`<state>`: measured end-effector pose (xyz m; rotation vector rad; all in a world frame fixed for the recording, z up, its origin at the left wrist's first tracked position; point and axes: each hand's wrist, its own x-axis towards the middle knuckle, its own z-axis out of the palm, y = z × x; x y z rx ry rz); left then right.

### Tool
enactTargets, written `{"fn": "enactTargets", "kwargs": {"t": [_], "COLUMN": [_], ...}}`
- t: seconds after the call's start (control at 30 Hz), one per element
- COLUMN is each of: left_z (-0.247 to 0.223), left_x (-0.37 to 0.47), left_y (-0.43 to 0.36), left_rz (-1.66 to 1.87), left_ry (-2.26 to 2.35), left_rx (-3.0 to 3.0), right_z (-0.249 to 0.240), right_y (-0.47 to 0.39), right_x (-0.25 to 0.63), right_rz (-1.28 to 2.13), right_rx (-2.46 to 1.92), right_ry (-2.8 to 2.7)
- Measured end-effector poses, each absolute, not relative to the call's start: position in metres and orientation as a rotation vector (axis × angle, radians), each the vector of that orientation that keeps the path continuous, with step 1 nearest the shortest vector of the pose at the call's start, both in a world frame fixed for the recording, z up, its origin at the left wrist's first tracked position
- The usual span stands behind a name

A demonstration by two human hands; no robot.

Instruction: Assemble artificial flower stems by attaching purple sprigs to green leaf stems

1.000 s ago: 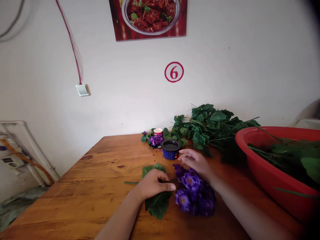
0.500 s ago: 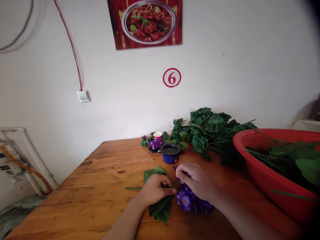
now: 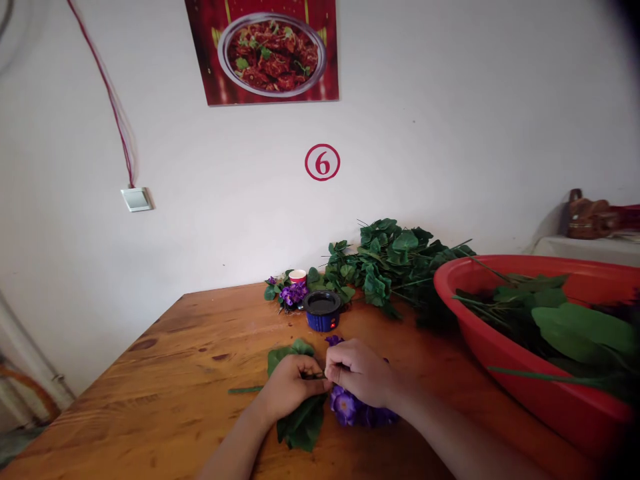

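Observation:
Green artificial leaves [image 3: 302,427] stick out above and below my left hand [image 3: 295,387], which is closed on their stem. A green stem end [image 3: 245,390] juts out to the left of that hand. My right hand [image 3: 363,373] is pinched on thin stems close to my left fingertips, and the two hands nearly touch. Purple artificial flowers [image 3: 345,405] show under and beside my right hand, low over the wooden table [image 3: 170,393]. The exact point where flower stems and leaf stem meet is hidden by my fingers.
A small blue pot with a black rim [image 3: 323,312] and a lit red switch stands ahead. Behind it are a red-and-white cup [image 3: 298,276] and purple flowers [image 3: 294,293]. Green foliage [image 3: 400,257] is heaped along the wall. At right, a red basin [image 3: 505,353] holds more leaves.
My view has turned slightly right. My right hand has come in closer to my left hand along the stems. Both hands keep their hold.

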<state>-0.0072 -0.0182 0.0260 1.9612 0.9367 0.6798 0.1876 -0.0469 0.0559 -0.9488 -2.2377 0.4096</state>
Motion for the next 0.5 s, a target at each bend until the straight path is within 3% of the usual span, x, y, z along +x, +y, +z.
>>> {"fn": "enactTargets", "kwargs": {"t": [0.5], "left_z": [0.0221], "left_x": [-0.0069], "left_y": [-0.0154], "left_rz": [0.722], "left_ry": [0.963], "left_rx": [1.996], "right_z": [0.0551], "right_y": [-0.0490], "right_x": [0.1866], "right_rz": [-0.023], "right_rx": [-0.860], "right_ry": [-2.446]}}
